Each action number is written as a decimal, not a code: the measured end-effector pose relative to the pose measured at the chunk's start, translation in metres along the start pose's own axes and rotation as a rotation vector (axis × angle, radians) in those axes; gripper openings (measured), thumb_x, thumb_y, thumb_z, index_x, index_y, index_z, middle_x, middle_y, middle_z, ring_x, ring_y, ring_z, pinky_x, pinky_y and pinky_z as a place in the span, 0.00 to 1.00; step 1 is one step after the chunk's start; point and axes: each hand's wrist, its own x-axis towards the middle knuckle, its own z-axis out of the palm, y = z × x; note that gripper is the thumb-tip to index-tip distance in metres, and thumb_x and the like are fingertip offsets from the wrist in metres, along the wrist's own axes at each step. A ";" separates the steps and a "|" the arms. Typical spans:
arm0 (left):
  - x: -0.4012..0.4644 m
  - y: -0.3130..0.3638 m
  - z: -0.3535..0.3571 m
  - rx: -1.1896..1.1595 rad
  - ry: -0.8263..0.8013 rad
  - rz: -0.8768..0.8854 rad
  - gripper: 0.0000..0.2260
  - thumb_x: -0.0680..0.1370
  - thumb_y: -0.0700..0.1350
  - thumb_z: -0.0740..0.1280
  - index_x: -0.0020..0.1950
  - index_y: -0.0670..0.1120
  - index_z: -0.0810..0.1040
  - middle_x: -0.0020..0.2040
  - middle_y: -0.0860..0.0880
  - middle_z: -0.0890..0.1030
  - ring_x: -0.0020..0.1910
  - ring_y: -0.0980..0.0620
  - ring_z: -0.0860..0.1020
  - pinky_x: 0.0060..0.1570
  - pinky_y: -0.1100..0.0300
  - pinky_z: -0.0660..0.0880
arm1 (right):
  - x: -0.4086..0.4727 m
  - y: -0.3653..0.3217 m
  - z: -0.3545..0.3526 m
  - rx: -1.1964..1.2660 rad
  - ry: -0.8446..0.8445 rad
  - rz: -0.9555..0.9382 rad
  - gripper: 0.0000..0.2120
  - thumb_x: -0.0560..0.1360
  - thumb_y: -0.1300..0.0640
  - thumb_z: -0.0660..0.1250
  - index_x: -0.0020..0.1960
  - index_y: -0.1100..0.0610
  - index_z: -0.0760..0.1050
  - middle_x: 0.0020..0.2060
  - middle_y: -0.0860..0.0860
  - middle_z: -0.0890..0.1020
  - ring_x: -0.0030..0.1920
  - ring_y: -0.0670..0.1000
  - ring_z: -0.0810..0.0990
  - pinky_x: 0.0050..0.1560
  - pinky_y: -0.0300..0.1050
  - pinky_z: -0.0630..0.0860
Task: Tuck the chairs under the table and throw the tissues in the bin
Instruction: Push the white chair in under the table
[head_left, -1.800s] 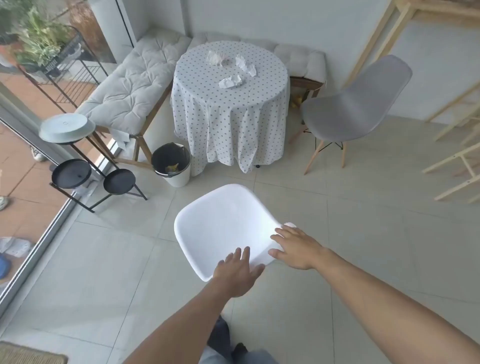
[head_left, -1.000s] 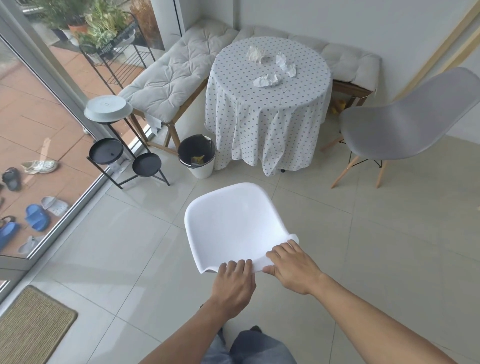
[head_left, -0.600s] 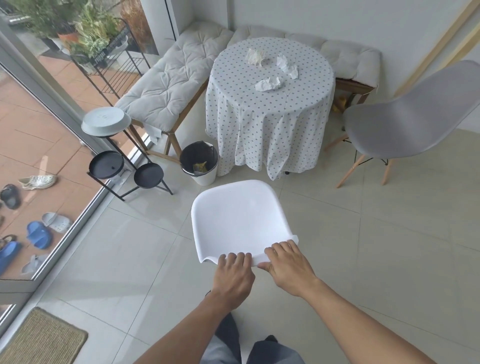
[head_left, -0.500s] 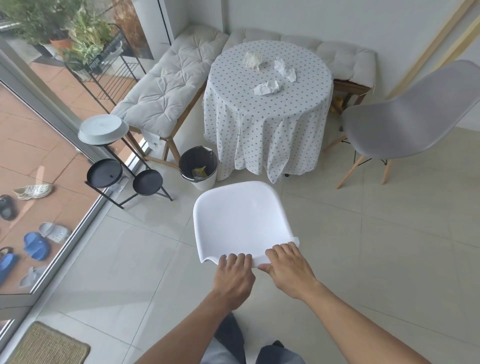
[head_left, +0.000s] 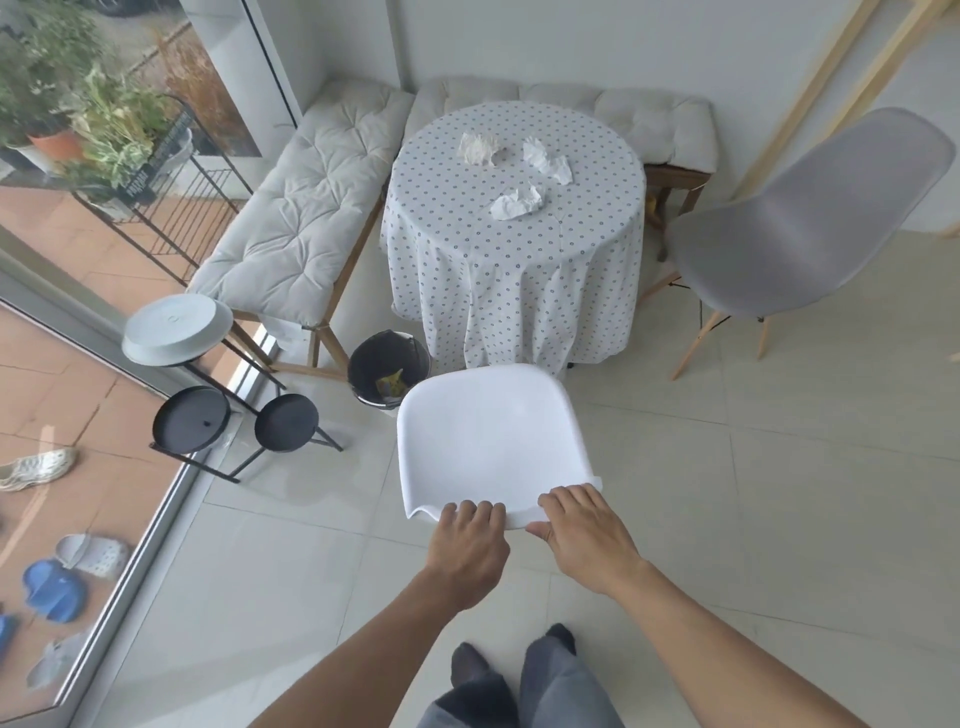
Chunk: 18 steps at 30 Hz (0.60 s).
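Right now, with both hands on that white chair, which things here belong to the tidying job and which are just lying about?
Part of the job:
- white plastic chair, held by left hand and right hand
- grey shell chair
- round table in a dotted cloth
- three crumpled white tissues
- black-lined bin

Just lying about:
- cushioned bench
- black tray stand
- shoes outside

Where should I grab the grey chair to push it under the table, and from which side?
Probably the top edge of the backrest of the grey chair, approached from behind, on the side away from the table. Its seat already faces the table, and the curved top rim is the free edge, the same part that the left hand and right hand grip on the white chair.
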 end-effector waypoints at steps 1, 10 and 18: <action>0.006 -0.008 -0.002 0.009 0.002 0.011 0.10 0.70 0.43 0.73 0.50 0.43 0.81 0.42 0.48 0.79 0.38 0.44 0.76 0.42 0.49 0.78 | 0.008 -0.001 -0.001 -0.001 0.001 0.008 0.29 0.84 0.36 0.43 0.53 0.54 0.74 0.46 0.48 0.78 0.47 0.55 0.74 0.56 0.49 0.73; 0.067 -0.077 -0.018 0.039 0.046 0.097 0.04 0.79 0.43 0.66 0.50 0.43 0.79 0.44 0.46 0.76 0.40 0.42 0.75 0.47 0.45 0.77 | 0.090 -0.001 -0.008 0.003 -0.016 0.084 0.27 0.84 0.37 0.45 0.53 0.54 0.75 0.45 0.49 0.79 0.46 0.55 0.74 0.54 0.51 0.74; 0.128 -0.122 -0.028 -0.026 0.055 0.082 0.13 0.87 0.50 0.57 0.59 0.43 0.76 0.51 0.47 0.80 0.48 0.41 0.78 0.58 0.45 0.75 | 0.156 0.014 -0.018 0.023 -0.025 0.142 0.28 0.84 0.37 0.44 0.52 0.54 0.75 0.45 0.50 0.79 0.46 0.56 0.74 0.54 0.52 0.73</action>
